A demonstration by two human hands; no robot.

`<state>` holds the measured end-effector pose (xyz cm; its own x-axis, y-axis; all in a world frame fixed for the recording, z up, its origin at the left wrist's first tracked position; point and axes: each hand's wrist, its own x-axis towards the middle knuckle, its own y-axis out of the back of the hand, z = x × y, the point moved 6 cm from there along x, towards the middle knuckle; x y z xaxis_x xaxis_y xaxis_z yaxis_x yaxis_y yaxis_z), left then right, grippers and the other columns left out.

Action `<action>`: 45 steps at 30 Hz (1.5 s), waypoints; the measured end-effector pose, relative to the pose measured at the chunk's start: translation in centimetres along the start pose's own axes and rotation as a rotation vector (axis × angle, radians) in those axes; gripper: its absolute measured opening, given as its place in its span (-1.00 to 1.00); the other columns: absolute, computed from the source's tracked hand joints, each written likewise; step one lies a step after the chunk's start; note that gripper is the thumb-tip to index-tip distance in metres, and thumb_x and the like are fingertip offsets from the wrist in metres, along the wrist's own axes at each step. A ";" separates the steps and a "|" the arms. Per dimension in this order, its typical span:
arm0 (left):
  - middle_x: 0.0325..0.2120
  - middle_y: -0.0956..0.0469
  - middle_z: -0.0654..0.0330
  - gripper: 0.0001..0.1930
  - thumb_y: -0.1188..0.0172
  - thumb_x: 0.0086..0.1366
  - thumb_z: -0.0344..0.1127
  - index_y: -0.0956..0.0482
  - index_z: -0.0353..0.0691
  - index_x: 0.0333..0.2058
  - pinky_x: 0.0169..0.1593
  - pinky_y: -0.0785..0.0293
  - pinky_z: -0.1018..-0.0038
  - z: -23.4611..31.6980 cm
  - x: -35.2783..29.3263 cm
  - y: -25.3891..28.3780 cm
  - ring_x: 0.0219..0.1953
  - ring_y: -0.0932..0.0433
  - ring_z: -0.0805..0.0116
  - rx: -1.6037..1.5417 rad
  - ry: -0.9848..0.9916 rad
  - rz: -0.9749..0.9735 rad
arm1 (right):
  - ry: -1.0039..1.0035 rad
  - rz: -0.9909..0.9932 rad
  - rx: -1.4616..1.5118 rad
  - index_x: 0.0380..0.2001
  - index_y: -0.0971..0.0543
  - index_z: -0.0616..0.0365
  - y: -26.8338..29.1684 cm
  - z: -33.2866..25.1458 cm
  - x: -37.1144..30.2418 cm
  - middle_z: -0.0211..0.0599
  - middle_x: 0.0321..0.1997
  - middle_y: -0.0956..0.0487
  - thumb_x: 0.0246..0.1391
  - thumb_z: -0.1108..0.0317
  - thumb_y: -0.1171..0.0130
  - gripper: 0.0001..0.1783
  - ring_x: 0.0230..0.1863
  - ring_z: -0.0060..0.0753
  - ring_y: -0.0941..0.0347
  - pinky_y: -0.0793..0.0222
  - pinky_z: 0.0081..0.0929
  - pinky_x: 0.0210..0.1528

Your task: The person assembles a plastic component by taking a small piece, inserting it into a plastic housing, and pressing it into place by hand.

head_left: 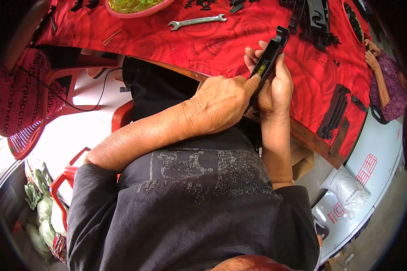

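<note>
One black plastic strip (275,44), above the near edge of the red tablecloth (185,52) | my right hand (278,92) clamped around it | my left hand (221,97): forefinger on it beside a yellow-green piece (261,69), grip I can't tell | likely seating that piece; next push calls for steady support

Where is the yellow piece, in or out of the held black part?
In: the yellow piece shows within the hollow of the held black part.

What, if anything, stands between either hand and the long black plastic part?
Nothing visible: the right hand holds the black part, and the left hand touches it directly, near the small yellow-green piece inside.
</note>
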<state>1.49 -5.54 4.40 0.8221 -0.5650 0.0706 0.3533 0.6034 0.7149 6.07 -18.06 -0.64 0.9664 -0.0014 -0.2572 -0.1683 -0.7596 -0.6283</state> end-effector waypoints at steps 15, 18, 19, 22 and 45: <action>-0.47 -0.61 -0.01 -0.49 -0.10 0.24 -0.38 -0.34 -0.25 0.18 -0.44 -0.54 0.12 -0.1 1.2 0.0 -0.45 -0.62 -0.04 0.077 0.012 -0.016 | -0.030 -0.007 0.054 0.13 -0.39 0.42 0.5 0.1 0.3 0.00 -0.13 -0.59 0.47 0.07 0.28 -0.44 0.09 0.17 -0.51 -0.38 0.03 0.25; -0.47 -0.62 -0.01 -0.48 -0.09 0.23 -0.38 -0.33 -0.26 0.19 -0.43 -0.54 0.11 0.0 1.5 0.1 -0.44 -0.63 -0.05 0.086 0.012 -0.037 | -0.027 -0.017 0.063 0.13 -0.39 0.42 0.8 0.0 0.5 0.00 -0.13 -0.59 0.47 0.06 0.27 -0.43 0.09 0.17 -0.51 -0.39 0.02 0.25; -0.46 -0.62 -0.02 -0.47 -0.09 0.22 -0.39 -0.32 -0.26 0.20 -0.42 -0.54 0.10 0.0 1.6 0.1 -0.44 -0.63 -0.05 0.079 0.011 -0.046 | -0.026 -0.022 0.073 0.12 -0.39 0.42 0.8 0.0 0.5 0.00 -0.13 -0.59 0.47 0.06 0.27 -0.43 0.09 0.17 -0.51 -0.39 0.01 0.24; -0.44 -0.63 -0.03 -0.46 -0.08 0.22 -0.39 -0.32 -0.26 0.21 -0.40 -0.55 0.09 -0.1 1.8 -0.1 -0.41 -0.63 -0.06 0.067 0.018 -0.068 | -0.021 0.006 0.058 0.12 -0.39 0.41 0.9 -0.1 0.5 -0.01 -0.14 -0.59 0.46 0.05 0.26 -0.43 0.08 0.15 -0.52 -0.39 0.01 0.24; -0.47 -0.55 -0.09 -0.89 -0.20 0.20 -0.39 -0.54 -0.32 -0.39 -0.28 -0.52 0.10 -6.0 8.7 8.5 -0.35 -0.58 -0.12 0.267 -0.014 0.536 | -0.074 -0.123 0.174 0.24 -0.34 0.20 0.4 0.4 0.3 -0.14 -0.08 -0.62 0.46 -0.01 0.26 -0.44 0.17 -0.01 -0.47 -0.33 0.13 0.28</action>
<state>14.34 -1.92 6.93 0.8479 -0.2292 0.4781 -0.2355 0.6452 0.7269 6.17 -18.12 -1.25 0.9660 0.1370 -0.2194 -0.0869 -0.6270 -0.7742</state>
